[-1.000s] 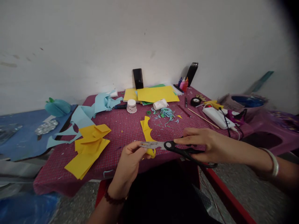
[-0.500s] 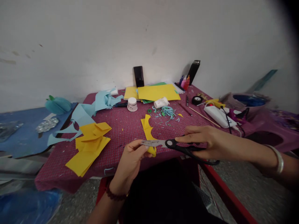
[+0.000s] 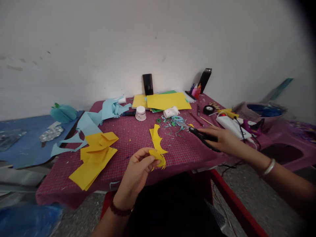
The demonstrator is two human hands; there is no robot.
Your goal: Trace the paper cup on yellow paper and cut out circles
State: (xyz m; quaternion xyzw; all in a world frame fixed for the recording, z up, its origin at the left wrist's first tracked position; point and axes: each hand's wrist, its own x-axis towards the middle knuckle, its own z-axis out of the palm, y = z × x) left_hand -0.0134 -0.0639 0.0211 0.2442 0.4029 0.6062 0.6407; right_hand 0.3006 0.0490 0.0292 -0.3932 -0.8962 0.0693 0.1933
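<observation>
Between thumb and fingers, my left hand (image 3: 140, 166) pinches a small yellow paper piece (image 3: 158, 156) with thin cut strips at its edge, held over the table's front edge. My right hand (image 3: 222, 138) is closed round the black handles of a pair of scissors (image 3: 201, 133), off to the right and apart from the paper. The scissor blades point left, over the pile of light-blue paper shreds (image 3: 178, 121). Just beyond my left hand lies a yellow paper offcut (image 3: 156, 138) with scalloped curves along one side.
Folded yellow paper (image 3: 97, 158) and light-blue scraps (image 3: 90, 123) cover the table's left. A paper cup (image 3: 140, 113), yellow sheets (image 3: 169, 101) and a phone (image 3: 147, 84) stand behind. To the right are black tape (image 3: 208, 109), a white power strip (image 3: 230, 126) and a dark bottle (image 3: 204, 80).
My right hand has moved the scissors away from the yellow paper, right and slightly farther back. My left hand still holds the paper, now turned so its cut strips show.
</observation>
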